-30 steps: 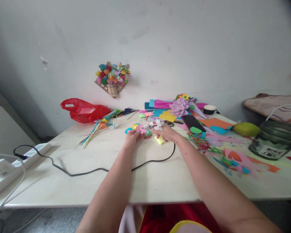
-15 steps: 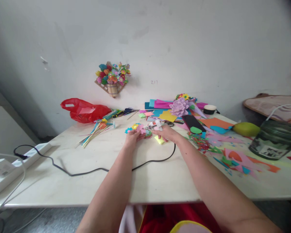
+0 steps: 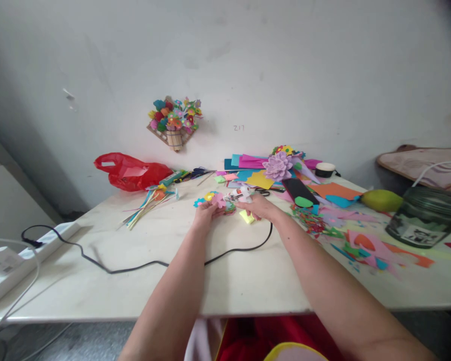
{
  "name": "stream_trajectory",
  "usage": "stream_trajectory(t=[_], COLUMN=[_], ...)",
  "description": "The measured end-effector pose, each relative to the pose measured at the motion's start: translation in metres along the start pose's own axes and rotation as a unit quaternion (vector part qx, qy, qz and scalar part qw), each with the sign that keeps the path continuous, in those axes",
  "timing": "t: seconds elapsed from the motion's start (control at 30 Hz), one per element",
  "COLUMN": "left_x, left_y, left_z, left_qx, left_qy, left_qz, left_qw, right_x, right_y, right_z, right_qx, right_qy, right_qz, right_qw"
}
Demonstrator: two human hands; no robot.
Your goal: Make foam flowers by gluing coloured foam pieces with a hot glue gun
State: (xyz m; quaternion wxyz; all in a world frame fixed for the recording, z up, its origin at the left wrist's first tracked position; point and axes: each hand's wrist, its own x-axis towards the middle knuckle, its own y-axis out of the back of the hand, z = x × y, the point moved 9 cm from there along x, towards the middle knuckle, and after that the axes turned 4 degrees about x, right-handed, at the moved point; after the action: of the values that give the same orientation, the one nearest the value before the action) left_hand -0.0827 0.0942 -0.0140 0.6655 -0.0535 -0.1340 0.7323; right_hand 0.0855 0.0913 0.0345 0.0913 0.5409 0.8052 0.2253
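Left forearm (image 3: 182, 273) and right forearm (image 3: 311, 260) slant forward and inward, left hand (image 3: 206, 212) near the right hand (image 3: 259, 205) but apart, both with fingers (image 3: 214, 211) bent in a grip

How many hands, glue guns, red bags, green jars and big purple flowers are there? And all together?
Hands: 2 (left hand, right hand)
Glue gun: 1
Red bag: 1
Green jar: 1
Big purple flower: 1
Total: 6

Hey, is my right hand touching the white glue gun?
Touching. The head view shows the right hand holding the white glue gun, fingers against it with no gap showing.
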Motion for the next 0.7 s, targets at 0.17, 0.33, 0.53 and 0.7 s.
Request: stream_trajectory(t=[0.17,0.33,0.53,0.7], left_x=[0.0,-0.0019,-0.0017,0.0016], left_y=[-0.0008,-0.0022,-0.0024,0.0], left_z=[0.0001,0.0012,0.0011,-0.0026], left_qx=[-0.002,0.002,0.005,-0.002], left_qy=[0.002,0.009,0.009,0.005], left_qz=[-0.002,0.003,0.0,-0.005], left_qw=[1.0,1.0,1.0,1.0], right_x=[0.0008,0.0022,0.0033,0.0054], right_y=[-0.001,-0.0026,-0.0009,-0.0009], right_z=[0.0008,0.0006,0.0024,0.0036], right_qx=[0.004,0.006,-0.004,0.008], right_qy=[0.004,0.015,0.006,0.027], right_qz=[-0.003,-0.008,0.002,-0.001], right_qw=[1.0,1.0,1.0,1.0])
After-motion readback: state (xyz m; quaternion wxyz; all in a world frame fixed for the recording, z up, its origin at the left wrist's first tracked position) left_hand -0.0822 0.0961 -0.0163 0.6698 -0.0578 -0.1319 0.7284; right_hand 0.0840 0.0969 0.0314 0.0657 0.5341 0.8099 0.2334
